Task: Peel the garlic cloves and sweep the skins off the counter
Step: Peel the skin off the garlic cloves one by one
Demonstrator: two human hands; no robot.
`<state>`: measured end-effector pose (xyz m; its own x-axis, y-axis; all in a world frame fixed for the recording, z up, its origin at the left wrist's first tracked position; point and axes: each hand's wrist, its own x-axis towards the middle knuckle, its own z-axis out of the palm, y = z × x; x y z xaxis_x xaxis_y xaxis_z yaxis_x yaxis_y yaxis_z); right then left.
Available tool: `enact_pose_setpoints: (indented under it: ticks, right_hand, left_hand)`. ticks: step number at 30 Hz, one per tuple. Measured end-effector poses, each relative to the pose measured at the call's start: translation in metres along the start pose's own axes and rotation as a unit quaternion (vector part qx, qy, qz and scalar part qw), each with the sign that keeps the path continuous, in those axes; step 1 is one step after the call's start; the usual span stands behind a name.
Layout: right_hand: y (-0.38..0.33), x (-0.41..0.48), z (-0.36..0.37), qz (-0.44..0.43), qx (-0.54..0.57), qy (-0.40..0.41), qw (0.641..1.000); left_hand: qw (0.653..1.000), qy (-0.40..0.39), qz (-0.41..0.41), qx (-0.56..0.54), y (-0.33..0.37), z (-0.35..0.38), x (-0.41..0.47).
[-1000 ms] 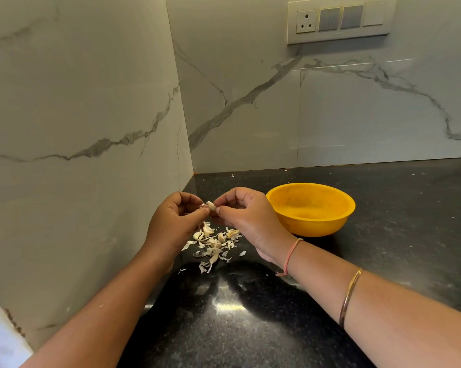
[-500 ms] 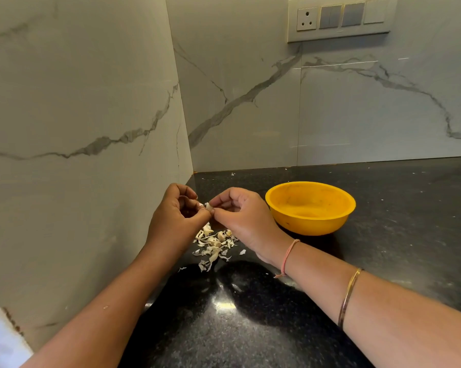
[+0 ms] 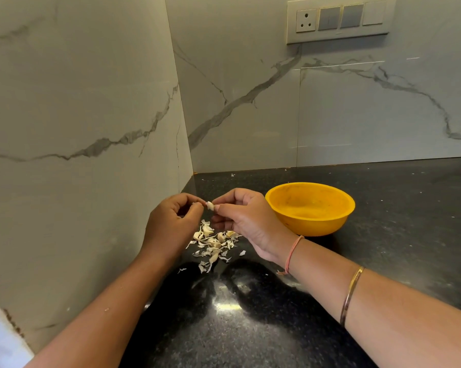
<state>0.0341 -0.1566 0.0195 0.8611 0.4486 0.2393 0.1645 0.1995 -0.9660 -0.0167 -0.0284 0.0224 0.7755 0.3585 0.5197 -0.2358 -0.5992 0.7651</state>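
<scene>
A small pale garlic clove (image 3: 210, 205) is held in the air between my two hands, above the black counter (image 3: 383, 261). My left hand (image 3: 171, 224) pinches its left end with thumb and forefinger, the other fingers curled. My right hand (image 3: 246, 221) pinches its right end, fingers curled. Directly below lies a loose pile of garlic skins and pieces (image 3: 213, 243) on the counter, close to the left wall.
A yellow bowl (image 3: 310, 208) stands on the counter just right of my right hand. Marble walls meet in a corner behind the hands, the left wall very near my left arm. A switch panel (image 3: 338, 19) sits high on the back wall. Small skin flecks dot the counter.
The two hands have drawn slightly apart, so the clove between the fingertips shows more. The pile and the bowl have not moved.
</scene>
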Motion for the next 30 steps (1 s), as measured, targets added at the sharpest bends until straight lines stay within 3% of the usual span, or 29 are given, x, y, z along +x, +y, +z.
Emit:
enact_pose_setpoints:
  ticks: [7, 18, 30]
  right_hand:
    - [0.0013, -0.0030, 0.0015, -0.063, -0.113, 0.015, 0.992]
    - [0.0038, -0.0002, -0.0003, -0.098, -0.177, 0.036, 0.979]
    - [0.0000, -0.0022, 0.0006, -0.057, -0.093, 0.012, 0.994]
  left_hand:
    - [1.000, -0.015, -0.004, 0.006, 0.0016, 0.0006, -0.0013]
    - [1.000, -0.018, -0.009, -0.008, 0.0008, -0.0004, 0.0014]
    - [1.000, -0.007, -0.012, -0.016, 0.0007, 0.0003, 0.0010]
